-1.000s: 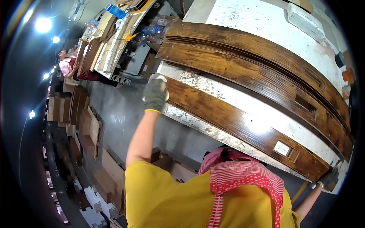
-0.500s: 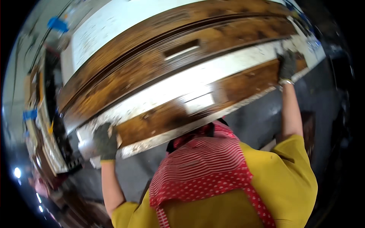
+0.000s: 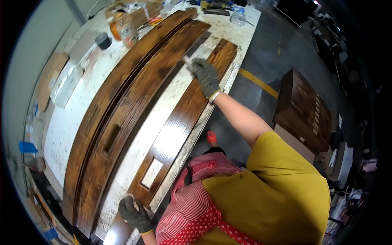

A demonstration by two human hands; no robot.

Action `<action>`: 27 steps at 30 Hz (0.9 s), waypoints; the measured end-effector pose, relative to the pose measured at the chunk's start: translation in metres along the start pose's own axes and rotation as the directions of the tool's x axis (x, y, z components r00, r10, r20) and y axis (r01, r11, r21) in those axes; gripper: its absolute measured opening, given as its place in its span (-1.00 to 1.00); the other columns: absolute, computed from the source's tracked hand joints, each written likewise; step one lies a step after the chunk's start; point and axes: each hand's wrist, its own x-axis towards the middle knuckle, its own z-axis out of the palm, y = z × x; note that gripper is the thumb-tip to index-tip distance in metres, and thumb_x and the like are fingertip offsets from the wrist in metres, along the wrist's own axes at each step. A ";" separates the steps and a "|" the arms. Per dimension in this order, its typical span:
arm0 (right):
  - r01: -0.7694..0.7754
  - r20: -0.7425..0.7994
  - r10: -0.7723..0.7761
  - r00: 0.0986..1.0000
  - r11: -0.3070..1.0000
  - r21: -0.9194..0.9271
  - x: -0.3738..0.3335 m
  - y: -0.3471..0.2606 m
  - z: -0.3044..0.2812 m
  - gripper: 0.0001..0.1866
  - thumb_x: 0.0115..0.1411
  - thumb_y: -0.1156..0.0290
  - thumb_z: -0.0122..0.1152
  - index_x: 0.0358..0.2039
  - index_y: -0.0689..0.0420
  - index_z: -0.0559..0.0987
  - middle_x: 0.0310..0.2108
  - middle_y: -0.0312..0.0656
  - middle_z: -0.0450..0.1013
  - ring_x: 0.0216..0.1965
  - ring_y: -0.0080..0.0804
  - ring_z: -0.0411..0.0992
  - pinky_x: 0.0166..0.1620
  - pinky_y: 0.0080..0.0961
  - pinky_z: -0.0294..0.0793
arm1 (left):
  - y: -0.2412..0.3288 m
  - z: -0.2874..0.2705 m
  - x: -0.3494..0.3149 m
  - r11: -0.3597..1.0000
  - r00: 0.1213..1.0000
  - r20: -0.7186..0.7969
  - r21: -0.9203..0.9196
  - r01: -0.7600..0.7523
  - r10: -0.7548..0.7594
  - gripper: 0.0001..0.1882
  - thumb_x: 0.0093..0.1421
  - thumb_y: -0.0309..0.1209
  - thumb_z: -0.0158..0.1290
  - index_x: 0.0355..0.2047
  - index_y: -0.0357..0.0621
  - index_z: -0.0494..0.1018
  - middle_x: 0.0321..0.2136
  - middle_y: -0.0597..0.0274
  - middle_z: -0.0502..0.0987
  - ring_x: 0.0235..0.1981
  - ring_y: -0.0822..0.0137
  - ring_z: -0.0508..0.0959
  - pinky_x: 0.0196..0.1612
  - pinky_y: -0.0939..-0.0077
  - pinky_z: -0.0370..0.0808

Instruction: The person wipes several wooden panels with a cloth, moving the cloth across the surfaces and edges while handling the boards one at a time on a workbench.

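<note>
A dark brown stained plank with a rectangular cutout lies along the near edge of the white worktable. My left hand, in a dark grey-green glove, rests on its lower left end. The fingers are curled in, and whatever they hold is hidden. Further up the plank is my right hand, gloved alike, with bent fingers over its far edge. A small pale piece shows at those fingertips, slightly blurred. Beyond a white strip of tabletop lie a second brown plank with a slot and a third plank.
Bottles, a dark cup and a clear plastic bottle stand on the worktable. Tools lie at its far end. Right of the table, a brown wooden piece sits above the floor, past a yellow floor line.
My view has turned, so the planks now run steeply up to the right. The right hand now sits further in from the plank's right end; the left stays near its left end.
</note>
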 end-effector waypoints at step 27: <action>-0.535 0.428 0.341 0.837 0.342 0.773 0.237 0.054 -0.192 -0.77 0.29 0.37 0.08 -0.13 0.23 0.40 -0.23 -0.10 0.40 -0.23 -0.27 0.44 -0.23 -0.32 0.63 | 0.456 0.158 0.355 0.325 0.376 -0.060 -0.389 -0.862 0.925 -0.55 0.07 -0.25 0.15 -0.03 -0.09 0.42 -0.02 -0.06 0.42 -0.01 -0.09 0.44 0.03 0.02 0.38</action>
